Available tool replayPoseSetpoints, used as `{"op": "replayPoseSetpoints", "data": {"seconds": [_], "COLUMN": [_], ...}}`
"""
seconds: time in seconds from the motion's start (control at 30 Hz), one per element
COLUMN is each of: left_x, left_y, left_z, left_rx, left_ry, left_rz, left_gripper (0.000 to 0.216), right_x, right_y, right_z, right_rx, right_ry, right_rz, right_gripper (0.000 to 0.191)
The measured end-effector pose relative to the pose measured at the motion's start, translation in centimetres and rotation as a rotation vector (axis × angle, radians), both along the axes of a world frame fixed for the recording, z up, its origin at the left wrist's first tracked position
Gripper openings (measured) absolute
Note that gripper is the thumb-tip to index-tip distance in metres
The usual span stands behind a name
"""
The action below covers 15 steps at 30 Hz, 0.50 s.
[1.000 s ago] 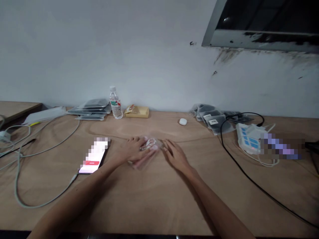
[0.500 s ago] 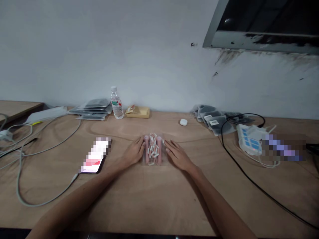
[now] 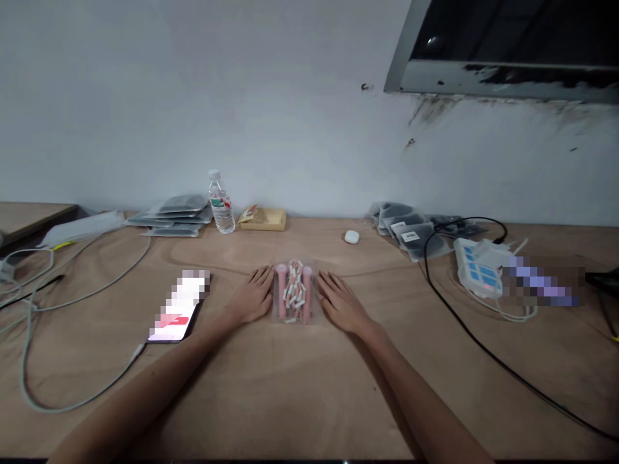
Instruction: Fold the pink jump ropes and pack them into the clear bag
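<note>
A clear plastic bag (image 3: 294, 314) lies flat on the wooden table between my two hands. Inside it is a jump rope (image 3: 295, 293) with two pink handles at the sides and a bunched cord of white and pink beads in the middle. My left hand (image 3: 254, 298) rests flat and open just left of the bag, fingers pointing away from me. On the other side, my right hand (image 3: 342, 304) also lies flat and open, its fingertips close to the bag's right edge. Neither hand grips anything.
Left of my hands lies a phone (image 3: 180, 306) on a white cable (image 3: 87, 408). Behind stand a water bottle (image 3: 222, 205) and a small yellow tray (image 3: 264, 220). Farther right are a white case (image 3: 352, 237), bagged dark items (image 3: 411, 235), a power strip (image 3: 478, 270) and a black cable (image 3: 471, 338).
My left hand has drawn slightly left off the bag's edge and flattened. My right hand stays nearly in place beside the bag. The whole view has shifted a little.
</note>
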<state>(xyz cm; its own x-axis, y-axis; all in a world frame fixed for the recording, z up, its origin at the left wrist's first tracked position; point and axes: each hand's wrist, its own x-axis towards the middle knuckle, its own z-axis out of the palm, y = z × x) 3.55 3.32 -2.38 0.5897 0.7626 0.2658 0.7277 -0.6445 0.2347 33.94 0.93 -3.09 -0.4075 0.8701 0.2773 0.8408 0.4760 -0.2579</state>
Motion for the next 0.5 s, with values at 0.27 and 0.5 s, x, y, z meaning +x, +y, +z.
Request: {"op": "replayPoseSetpoints", "data": {"seconds": [0.27, 0.5], "left_x": [0.8, -0.5], "left_y": [0.5, -13.1], "left_z": [1.3, 5.4], "left_rx": [-0.035, -0.126], "left_ry": [-0.082, -0.378], "left_rz": [0.039, 0.093], "left_gripper": [0.063, 0.046], "right_x": [0.0, 0.0], "right_y": [-0.1, 0.0], "right_z": [0.4, 0.3], "right_rx": [-0.011, -0.007], "right_ry": [-0.024, -0.022], "right_rz": [-0.016, -0.008], "right_gripper": [0.059, 0.060]}}
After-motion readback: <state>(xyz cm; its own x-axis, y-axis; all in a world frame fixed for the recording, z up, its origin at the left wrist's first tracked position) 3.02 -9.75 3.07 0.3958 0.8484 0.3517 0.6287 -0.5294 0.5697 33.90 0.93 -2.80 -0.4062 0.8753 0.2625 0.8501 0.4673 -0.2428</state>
